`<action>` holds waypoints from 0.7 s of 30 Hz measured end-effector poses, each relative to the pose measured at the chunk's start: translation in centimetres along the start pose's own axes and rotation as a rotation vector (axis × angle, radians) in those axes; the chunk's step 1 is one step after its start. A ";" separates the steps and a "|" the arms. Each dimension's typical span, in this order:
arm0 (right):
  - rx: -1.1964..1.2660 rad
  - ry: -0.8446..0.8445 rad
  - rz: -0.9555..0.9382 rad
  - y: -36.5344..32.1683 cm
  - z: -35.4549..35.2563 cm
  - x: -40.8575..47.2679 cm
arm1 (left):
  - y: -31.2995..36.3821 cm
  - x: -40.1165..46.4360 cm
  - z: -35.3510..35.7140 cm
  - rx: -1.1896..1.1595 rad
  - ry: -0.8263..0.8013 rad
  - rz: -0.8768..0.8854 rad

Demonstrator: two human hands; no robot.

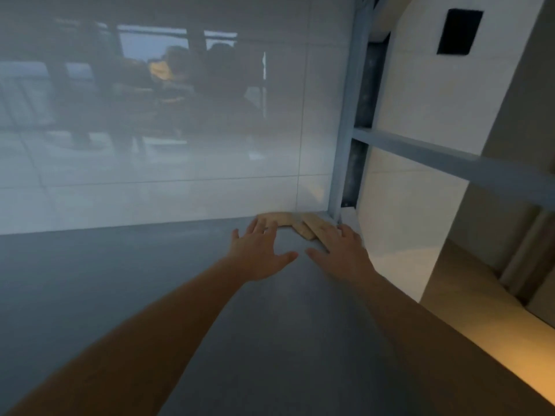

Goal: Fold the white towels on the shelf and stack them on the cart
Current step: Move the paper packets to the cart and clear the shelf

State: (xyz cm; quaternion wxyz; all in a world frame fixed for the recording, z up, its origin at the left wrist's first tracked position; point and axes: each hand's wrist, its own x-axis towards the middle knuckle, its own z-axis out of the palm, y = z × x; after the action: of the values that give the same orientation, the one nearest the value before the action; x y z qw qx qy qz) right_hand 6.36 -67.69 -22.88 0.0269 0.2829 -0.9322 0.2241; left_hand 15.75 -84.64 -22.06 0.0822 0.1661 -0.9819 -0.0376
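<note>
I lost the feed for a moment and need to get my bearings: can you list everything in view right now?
Shelf: one, grey, flat surface running under both arms to the wall.
Cloth: one folded piece, looks tan in this light, in the far right corner of the shelf.
Wall: one, glossy white tiles, behind the shelf, showing blurred reflections.
Post: one, blue-grey metal, upright at the shelf's right corner.
Rail: one, blue-grey, running right from the post.
Dark panel: one, black, on the right wall, upper right.
Left hand: fingers spread, reaching the cloth.
Right hand: fingers straight, on the cloth's right end.
</note>
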 end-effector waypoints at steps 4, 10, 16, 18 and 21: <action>-0.048 -0.054 -0.018 0.7 0.5 3.4 | -0.6 3.8 1.2 0.015 -0.055 0.032; -0.186 -0.132 -0.034 2.4 2.8 9.3 | -1.5 11.1 3.6 -0.026 -0.095 0.023; -0.214 -0.201 -0.112 2.6 3.1 10.3 | -2.0 12.4 4.7 -0.022 -0.139 0.061; -0.214 -0.219 -0.135 2.7 2.8 9.7 | -2.1 12.0 4.5 -0.005 -0.123 0.070; -0.211 -0.229 -0.152 2.7 2.5 8.0 | -1.8 10.4 3.8 0.034 -0.124 0.084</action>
State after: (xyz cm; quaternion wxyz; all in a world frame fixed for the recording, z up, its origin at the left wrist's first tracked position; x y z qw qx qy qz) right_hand -1.60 -70.92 -24.76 -0.0331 0.3719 -0.9234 0.0888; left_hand 6.01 -89.60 -24.47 0.0197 0.1235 -0.9918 -0.0276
